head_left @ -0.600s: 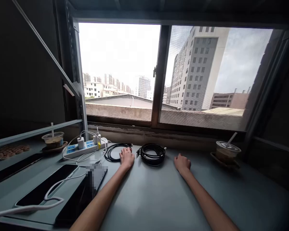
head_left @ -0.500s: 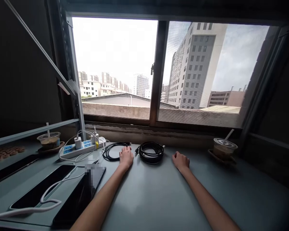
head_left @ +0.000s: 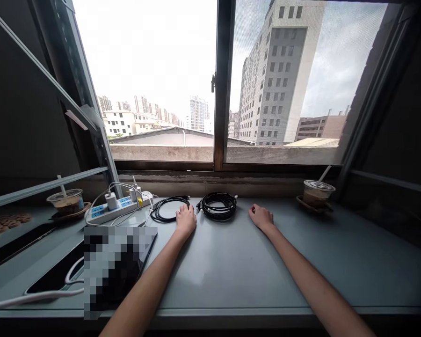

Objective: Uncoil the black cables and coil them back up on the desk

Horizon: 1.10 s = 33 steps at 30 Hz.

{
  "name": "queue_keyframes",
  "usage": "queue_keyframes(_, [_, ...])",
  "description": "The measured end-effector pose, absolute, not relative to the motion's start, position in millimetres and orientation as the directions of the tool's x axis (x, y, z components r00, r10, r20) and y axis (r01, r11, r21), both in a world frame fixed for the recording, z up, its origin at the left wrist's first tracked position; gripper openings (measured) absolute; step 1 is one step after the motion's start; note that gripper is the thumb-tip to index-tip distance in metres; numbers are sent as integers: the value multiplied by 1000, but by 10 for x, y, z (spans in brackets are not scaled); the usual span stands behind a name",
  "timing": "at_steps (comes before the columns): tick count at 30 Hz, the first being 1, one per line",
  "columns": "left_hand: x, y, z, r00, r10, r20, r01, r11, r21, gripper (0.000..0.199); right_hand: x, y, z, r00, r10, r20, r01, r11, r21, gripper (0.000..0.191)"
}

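Black, 2 coiled cables lie on a desk below a window, likely light, springy, best lifted by bundled loops. The left hand, loosely curled, touches the smaller; whether it grips, cannot tell. The right hand curls, apparently unladen. 2 cups flank them.

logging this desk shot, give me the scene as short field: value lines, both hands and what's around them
left hand: at the right edge of the thinner black cable coil; grip unclear
right hand: loosely curled on the desk
between hands: thicker black cable coil
left side: power strip with two white chargers plugged in, white cables, dark devices lying flat
cups: one lidded cup with straw on each side, left and right
behind: window
hidden: part of the devices, pixelated
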State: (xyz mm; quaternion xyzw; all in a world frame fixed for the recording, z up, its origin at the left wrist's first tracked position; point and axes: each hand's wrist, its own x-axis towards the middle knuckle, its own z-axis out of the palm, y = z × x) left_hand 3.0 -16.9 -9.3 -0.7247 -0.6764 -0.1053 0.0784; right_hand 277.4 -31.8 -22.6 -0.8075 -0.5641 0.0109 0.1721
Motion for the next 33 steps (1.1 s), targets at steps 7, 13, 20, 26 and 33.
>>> queue_keyframes(7, [29,-200,-76,82,965,248,996,-86,6,35,2771,-329,-222,350,920,176,911,-291,-292,28])
queue_keyframes(13, [42,-201,-72,91,968,234,996,-91,-7,35,2771,-344,-198,340,927,160,912,-283,-299,28])
queue_keyframes(20, [48,-207,-67,83,970,228,996,-83,-10,35,2763,-370,-166,333,933,137,909,-280,-308,29])
queue_keyframes(26, [47,-212,-65,79,969,235,997,-82,5,36,2766,-366,-157,333,934,125,909,-284,-305,30])
queue_keyframes(33, [73,-224,-63,-41,947,319,998,22,64,43,2774,-361,-170,330,935,129,911,-280,-302,29])
